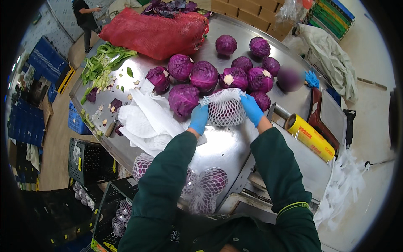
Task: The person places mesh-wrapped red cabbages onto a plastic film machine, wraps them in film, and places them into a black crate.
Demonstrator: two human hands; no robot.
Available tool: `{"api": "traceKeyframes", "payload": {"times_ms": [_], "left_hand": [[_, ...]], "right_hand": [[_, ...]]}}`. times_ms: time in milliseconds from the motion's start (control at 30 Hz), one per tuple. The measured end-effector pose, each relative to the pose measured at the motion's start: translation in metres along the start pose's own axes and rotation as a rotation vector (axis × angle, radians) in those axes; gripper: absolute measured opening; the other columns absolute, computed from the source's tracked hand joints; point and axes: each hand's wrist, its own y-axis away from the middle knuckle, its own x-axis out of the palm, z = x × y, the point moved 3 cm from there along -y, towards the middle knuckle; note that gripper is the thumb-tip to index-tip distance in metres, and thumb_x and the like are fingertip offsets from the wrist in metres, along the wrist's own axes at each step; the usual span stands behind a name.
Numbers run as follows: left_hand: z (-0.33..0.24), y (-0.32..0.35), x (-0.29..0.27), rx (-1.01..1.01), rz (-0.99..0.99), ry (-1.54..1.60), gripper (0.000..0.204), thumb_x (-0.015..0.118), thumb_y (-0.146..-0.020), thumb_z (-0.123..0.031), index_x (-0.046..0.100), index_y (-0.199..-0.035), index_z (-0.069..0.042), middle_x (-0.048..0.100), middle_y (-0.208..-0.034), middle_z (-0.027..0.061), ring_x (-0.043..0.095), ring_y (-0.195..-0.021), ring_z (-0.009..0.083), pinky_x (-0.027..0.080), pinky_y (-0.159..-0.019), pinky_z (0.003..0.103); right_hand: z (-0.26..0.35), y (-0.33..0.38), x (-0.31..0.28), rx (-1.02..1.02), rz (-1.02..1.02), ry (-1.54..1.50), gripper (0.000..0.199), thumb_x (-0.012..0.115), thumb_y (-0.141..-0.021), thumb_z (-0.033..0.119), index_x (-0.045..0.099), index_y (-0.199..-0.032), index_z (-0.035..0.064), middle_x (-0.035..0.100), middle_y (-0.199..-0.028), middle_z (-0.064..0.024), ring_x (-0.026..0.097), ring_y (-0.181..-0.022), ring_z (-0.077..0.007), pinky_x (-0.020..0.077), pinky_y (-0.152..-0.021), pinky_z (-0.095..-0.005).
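Cardboard boxes [247, 11], blue basket [78, 122], distant person [85, 19]

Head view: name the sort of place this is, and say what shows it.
Probably a produce-packing area: loose red cabbages on a metal table, white foam nets piled beside them, and black plastic crates near the table.

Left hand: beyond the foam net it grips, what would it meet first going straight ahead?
Probably the bare purple cabbage just beyond the left hand and foam net; depth is hard to judge from this view.

bright | glare on metal table [224, 145] | bent edges | black corners
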Motion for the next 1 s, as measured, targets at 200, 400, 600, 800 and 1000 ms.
{"api": "traceKeyframes", "payload": {"times_ms": [200, 400, 600, 800, 1000], "left_hand": [[-0.014, 0.015, 0.017, -0.132, 0.279, 0.713, 0.05, 0.044, -0.097, -0.048, 0.055, -0.121, -0.007, 0.06, -0.116, 0.004, 0.056, -0.106, 0.0177, 0.043, -0.096, 0.033], [-0.069, 0.047, 0.023, -0.237, 0.649, 0.888, 0.058, 0.038, -0.097, -0.052, 0.051, -0.129, -0.006, 0.055, -0.129, 0.01, 0.054, -0.115, 0.0228, 0.042, -0.102, 0.037], [-0.08, 0.074, 0.016, -0.475, 0.682, 0.96, 0.039, 0.05, -0.081, -0.013, 0.06, -0.114, 0.006, 0.064, -0.112, 0.0148, 0.061, -0.103, 0.0242, 0.046, -0.098, 0.036], [-0.077, 0.114, 0.016, -0.434, 0.812, 0.38, 0.034, 0.058, -0.079, -0.007, 0.063, -0.11, 0.006, 0.065, -0.107, 0.0104, 0.06, -0.101, 0.0186, 0.043, -0.095, 0.03], [-0.12, 0.091, -0.042, 0.119, 0.69, -0.65, 0.035, 0.063, -0.086, -0.028, 0.065, -0.106, 0.001, 0.065, -0.098, 0.0152, 0.063, -0.09, 0.0207, 0.049, -0.081, 0.032]], "right_hand": [[0.034, 0.062, -0.009, -0.152, 0.039, 0.406, 0.03, 0.053, -0.091, 0.026, 0.055, -0.102, -0.002, 0.057, -0.09, -0.0048, 0.052, -0.085, -0.0134, 0.0439, -0.08, -0.0291], [0.051, 0.075, -0.018, -0.02, 0.114, 0.058, 0.034, 0.052, -0.093, 0.026, 0.061, -0.111, -0.002, 0.063, -0.091, -0.0037, 0.054, -0.079, -0.0093, 0.0439, -0.071, -0.0254], [0.049, 0.062, -0.032, 0.313, 0.196, -0.095, 0.026, 0.055, -0.09, 0.019, 0.066, -0.105, 0.0007, 0.067, -0.093, -0.0014, 0.061, -0.083, -0.0095, 0.0472, -0.075, -0.0244], [0.043, 0.069, -0.004, 0.131, 0.366, 0.216, 0.04, 0.055, -0.079, 0.004, 0.059, -0.119, 0.0042, 0.06, -0.115, -0.0076, 0.056, -0.106, -0.0174, 0.043, -0.095, -0.0287], [0.035, 0.102, 0.047, -0.264, 0.595, 0.758, 0.033, 0.046, -0.09, 0.028, 0.064, -0.106, 0.0046, 0.062, -0.107, -0.017, 0.057, -0.098, -0.0354, 0.0449, -0.09, -0.0412]]}}
